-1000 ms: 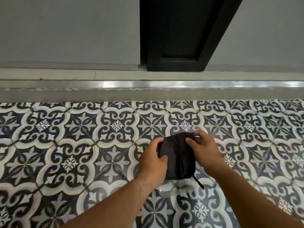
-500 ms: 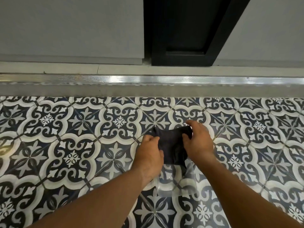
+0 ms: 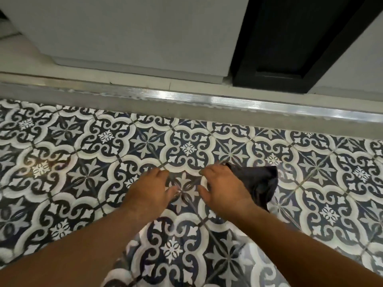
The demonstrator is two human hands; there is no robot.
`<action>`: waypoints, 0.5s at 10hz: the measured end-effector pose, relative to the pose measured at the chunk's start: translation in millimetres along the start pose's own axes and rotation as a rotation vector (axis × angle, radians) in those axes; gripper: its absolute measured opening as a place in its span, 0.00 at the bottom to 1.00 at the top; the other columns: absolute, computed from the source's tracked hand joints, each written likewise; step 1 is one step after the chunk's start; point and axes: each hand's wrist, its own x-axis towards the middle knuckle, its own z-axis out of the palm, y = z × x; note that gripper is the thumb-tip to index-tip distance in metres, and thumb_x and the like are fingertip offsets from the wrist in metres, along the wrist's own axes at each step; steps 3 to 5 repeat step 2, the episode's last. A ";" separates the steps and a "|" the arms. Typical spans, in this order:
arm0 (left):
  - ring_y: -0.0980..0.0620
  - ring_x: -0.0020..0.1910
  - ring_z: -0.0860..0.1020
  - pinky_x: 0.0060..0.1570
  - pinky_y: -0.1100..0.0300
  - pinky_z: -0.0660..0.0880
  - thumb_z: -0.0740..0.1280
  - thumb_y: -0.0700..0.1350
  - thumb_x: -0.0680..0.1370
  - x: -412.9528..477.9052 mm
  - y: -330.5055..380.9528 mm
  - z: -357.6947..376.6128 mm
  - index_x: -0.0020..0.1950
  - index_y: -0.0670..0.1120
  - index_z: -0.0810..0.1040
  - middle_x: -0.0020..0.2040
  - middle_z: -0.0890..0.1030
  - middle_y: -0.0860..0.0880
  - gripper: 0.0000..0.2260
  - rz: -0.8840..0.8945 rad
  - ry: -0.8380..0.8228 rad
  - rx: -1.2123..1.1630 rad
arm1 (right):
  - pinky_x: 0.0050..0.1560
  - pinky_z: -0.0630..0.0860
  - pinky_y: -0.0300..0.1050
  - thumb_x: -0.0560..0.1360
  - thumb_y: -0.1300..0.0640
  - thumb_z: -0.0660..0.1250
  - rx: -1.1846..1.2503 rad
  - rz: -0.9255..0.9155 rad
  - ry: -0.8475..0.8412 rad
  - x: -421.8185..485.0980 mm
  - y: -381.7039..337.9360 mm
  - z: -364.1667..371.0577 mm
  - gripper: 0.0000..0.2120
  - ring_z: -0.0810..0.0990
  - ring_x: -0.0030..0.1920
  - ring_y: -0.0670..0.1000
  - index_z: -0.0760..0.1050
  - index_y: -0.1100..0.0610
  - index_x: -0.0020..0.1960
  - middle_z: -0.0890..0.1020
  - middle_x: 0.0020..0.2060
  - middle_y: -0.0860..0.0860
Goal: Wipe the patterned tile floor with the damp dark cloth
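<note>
1. Found right of the middle of the patterned tile floor (image 3: 93, 162), toward its far edge: dark cloth (image 3: 260, 183), bunched, with a loose tail at its near corner. Cannot tell whether touching the tiles or just above them.
2. Right grip (image 3: 223, 189): palm down, grasping the cloth's left part. Judged from the fabric emerging under the hand, with the fingertips themselves hidden.
3. Left grip (image 3: 151, 189): released, loosely bent, holding nothing. Just beside the right grip and low over the tiles.
4. Risk of streaks and missed bands. Cause: wiping with a bunched wad, not a flattened face, and with only one side of the cloth held.
5. Risk of losing the cloth in mid-stroke. Cause: a shallow hold on one end, plus drag from the loose tail on damp tile.
6. Risk at the far edge of the floor, along the metal threshold strip (image 3: 207, 100): dirty water pushed into the ridged metal, or knuckles struck against the step. Cause: overshooting a forward stroke.
7. Risk of a slip. Cause: glossy wet sheen (image 3: 250, 255) on the tiles nearest the person, if leaned on.
8. Risk of skipped patches passing unnoticed. Cause: busy dark-and-white pattern masking both dirt and moisture.
</note>
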 end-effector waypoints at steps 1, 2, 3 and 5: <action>0.46 0.70 0.64 0.65 0.49 0.67 0.54 0.65 0.78 -4.4 -39.1 -15.2 0.75 0.51 0.60 0.73 0.66 0.48 0.29 -0.080 -0.041 0.088 | 0.69 0.63 0.50 0.79 0.39 0.59 -0.035 0.020 -0.175 9.5 -22.6 -0.1 0.26 0.64 0.70 0.52 0.65 0.49 0.73 0.70 0.70 0.49; 0.44 0.72 0.62 0.67 0.45 0.66 0.53 0.68 0.76 -5.9 -80.8 -32.9 0.75 0.51 0.60 0.74 0.65 0.47 0.32 -0.138 -0.056 0.109 | 0.71 0.60 0.51 0.78 0.36 0.58 -0.085 0.034 -0.264 26.1 -51.1 -7.7 0.31 0.61 0.73 0.53 0.60 0.49 0.76 0.65 0.74 0.50; 0.44 0.72 0.62 0.67 0.45 0.66 0.53 0.68 0.76 -5.9 -80.8 -32.9 0.75 0.51 0.60 0.74 0.65 0.47 0.32 -0.138 -0.056 0.109 | 0.71 0.60 0.51 0.78 0.36 0.58 -0.085 0.034 -0.264 26.1 -51.1 -7.7 0.31 0.61 0.73 0.53 0.60 0.49 0.76 0.65 0.74 0.50; 0.44 0.72 0.62 0.67 0.45 0.66 0.53 0.68 0.76 -5.9 -80.8 -32.9 0.75 0.51 0.60 0.74 0.65 0.47 0.32 -0.138 -0.056 0.109 | 0.71 0.60 0.51 0.78 0.36 0.58 -0.085 0.034 -0.264 26.1 -51.1 -7.7 0.31 0.61 0.73 0.53 0.60 0.49 0.76 0.65 0.74 0.50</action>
